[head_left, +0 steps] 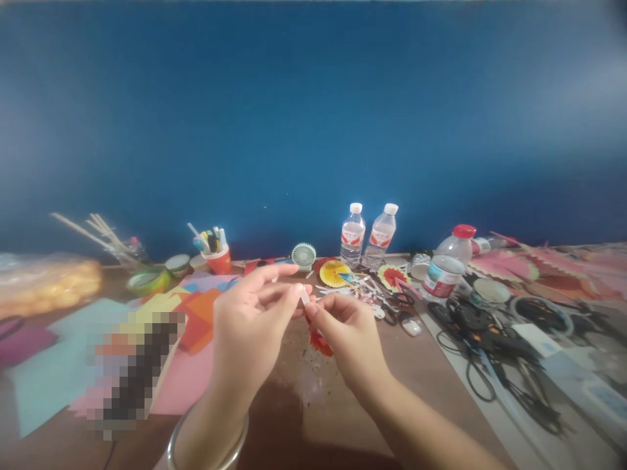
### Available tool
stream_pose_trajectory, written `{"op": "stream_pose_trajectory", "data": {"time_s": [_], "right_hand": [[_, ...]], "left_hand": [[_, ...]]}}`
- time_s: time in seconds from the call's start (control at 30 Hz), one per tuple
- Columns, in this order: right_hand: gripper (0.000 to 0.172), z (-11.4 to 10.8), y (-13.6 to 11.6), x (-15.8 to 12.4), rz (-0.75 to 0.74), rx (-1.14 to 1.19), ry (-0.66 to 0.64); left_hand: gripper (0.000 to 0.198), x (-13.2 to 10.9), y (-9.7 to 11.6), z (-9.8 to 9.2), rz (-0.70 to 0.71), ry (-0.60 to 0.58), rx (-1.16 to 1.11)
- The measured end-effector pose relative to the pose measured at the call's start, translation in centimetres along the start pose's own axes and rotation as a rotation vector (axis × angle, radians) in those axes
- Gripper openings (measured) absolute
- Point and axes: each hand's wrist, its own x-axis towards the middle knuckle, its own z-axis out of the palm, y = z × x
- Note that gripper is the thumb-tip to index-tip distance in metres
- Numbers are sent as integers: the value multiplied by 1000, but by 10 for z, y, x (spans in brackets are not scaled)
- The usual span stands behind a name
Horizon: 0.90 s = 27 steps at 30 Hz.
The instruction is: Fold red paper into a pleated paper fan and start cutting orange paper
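Note:
My left hand and my right hand meet above the brown table. Both pinch a small white strip held between their fingertips. My left index finger stretches out above the pinch. A red paper piece shows just under my right hand; whether the hand holds it I cannot tell. A silver bangle circles my left wrist.
Coloured paper sheets lie to the left, with a red cup of pens and wooden sticks behind. Two water bottles, a small fan, folded paper fans, scissors, a red-capped bottle and black cables crowd the right.

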Motion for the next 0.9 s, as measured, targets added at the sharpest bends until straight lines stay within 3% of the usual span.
{"op": "stream_pose_trajectory", "data": {"time_s": [0.27,0.43,0.67,0.9], "right_hand": [[28,-3,-3,3,-35,-33,17],[24,-5,-10,2,-52,15,49],[18,-5,-11,1,-31,50,10],[21,-5,-7,4,34,48,-36]], "left_hand": [[26,0,-7,0,53,-34,-12],[48,5,-4,-3,44,-221,16],[30,10,-6,-4,86,-111,264],[30,8,-6,-1,80,-59,155]]}}
